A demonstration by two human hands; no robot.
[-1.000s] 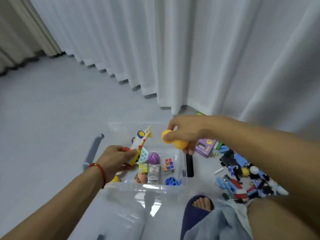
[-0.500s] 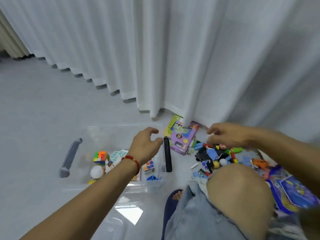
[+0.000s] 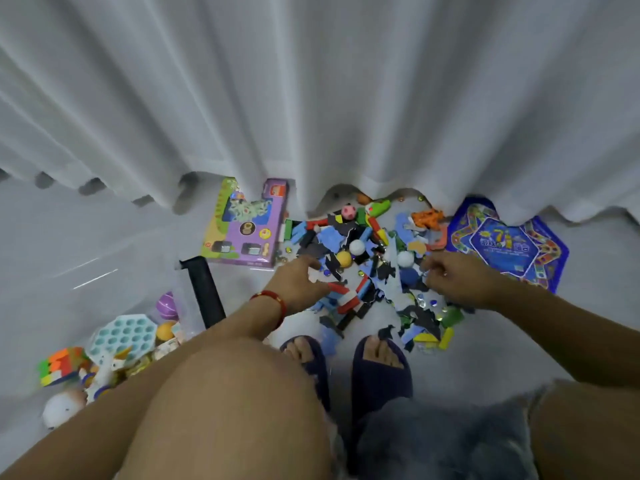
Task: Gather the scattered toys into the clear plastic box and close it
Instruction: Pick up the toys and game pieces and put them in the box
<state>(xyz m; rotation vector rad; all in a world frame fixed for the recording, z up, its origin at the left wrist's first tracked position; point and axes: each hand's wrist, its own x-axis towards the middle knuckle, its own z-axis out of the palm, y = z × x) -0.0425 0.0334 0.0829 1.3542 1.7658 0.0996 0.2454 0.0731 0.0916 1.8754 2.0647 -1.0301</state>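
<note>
Since half a second ago the left hand (image 3: 298, 282) has left the box and come across to the toy pile (image 3: 374, 271); view also tilted down, both knees and slippers now in shot. Left hand rests on the pile's left edge, fingers spread and loosely bent; whether it has hold of a piece I cannot tell. Right hand (image 3: 457, 278) was over the pile before and is now lower on its right side, fingers curled down into the pieces; grip not visible, cannot tell. Clear box (image 3: 180, 299) sits at lower left, open, mostly hidden by the left forearm and knee; inside it a teal bubble pad (image 3: 121, 336), a colour cube (image 3: 59, 365), a purple ball (image 3: 166, 304). Black latch (image 3: 205, 292) stands on its right end. Around the pile: purple carton (image 3: 247, 228) to the left, touching the curtain (image 3: 311, 98); blue game board (image 3: 509, 244) to the right, part under the curtain. Counted in the pile: two white balls (image 3: 356, 247), one yellow ball (image 3: 344, 258), one pink ball (image 3: 349, 212). Two slippers (image 3: 381, 372) just below the pile.
</note>
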